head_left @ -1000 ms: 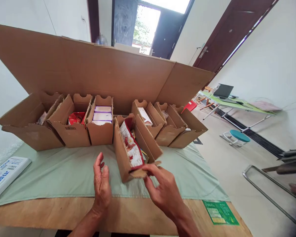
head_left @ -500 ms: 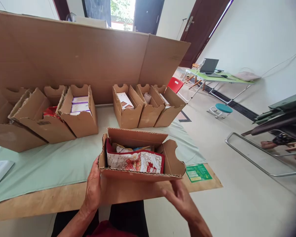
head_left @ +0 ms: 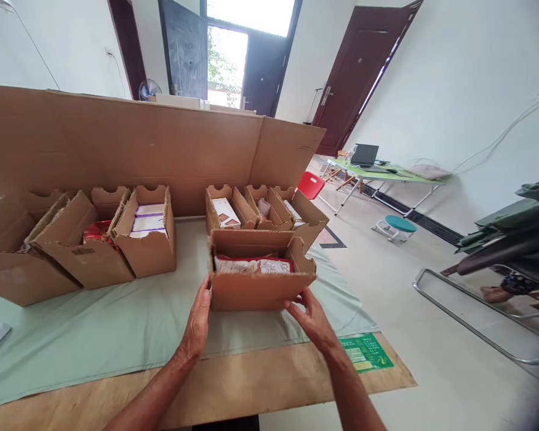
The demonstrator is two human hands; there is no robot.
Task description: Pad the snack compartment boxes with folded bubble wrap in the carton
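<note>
Between my hands is an open-topped cardboard box (head_left: 254,293), its long side facing me. Inside it stand printed packets (head_left: 256,265) with a red edge, only their tops showing. My left hand (head_left: 196,323) presses against the box's left end, fingers partly hidden behind it. At the lower right corner, my right hand (head_left: 312,317) grips with thumb in front and fingers curled round the end. Directly behind it are three similar boxes, one with a white carton (head_left: 226,212), another with a wrapped item (head_left: 263,208). Whether the held box touches the cloth is unclear.
Three more cardboard boxes (head_left: 150,257) stand at the left, holding red and white packs. A tall cardboard panel (head_left: 161,149) backs the table. Pale green cloth (head_left: 161,323) covers the wooden board (head_left: 233,383). A green printed sheet (head_left: 368,352) lies at the right edge.
The box has moved forward over the cloth, closer to the right-hand row, with both hands following. My right hand has closed on its right corner. The camera view has tilted up.
</note>
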